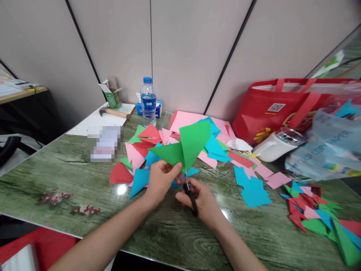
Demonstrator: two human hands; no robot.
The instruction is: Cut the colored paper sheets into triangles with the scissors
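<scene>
My left hand (162, 180) pinches the lower edge of a green sheet of paper (195, 143) between thumb and fingers. A slit runs up the sheet and parts it into a left flap and a larger right piece. In my right hand (201, 197) is a pair of scissors (190, 195) with black handles. Its blades point up and away from me, at the foot of the slit, partly hidden by the paper. Beneath both hands lie cut pieces of paper, among them a blue piece (140, 181) and a red piece (120, 173).
Behind stand a water bottle (148, 103), a tissue box (158, 109) and a hammer (114, 112) on white paper. A phone (105, 143) lies left. Rightward are a red bag (262, 116), a white mug (269, 146), a plastic bag (316, 146) and a pile of scraps (311, 210).
</scene>
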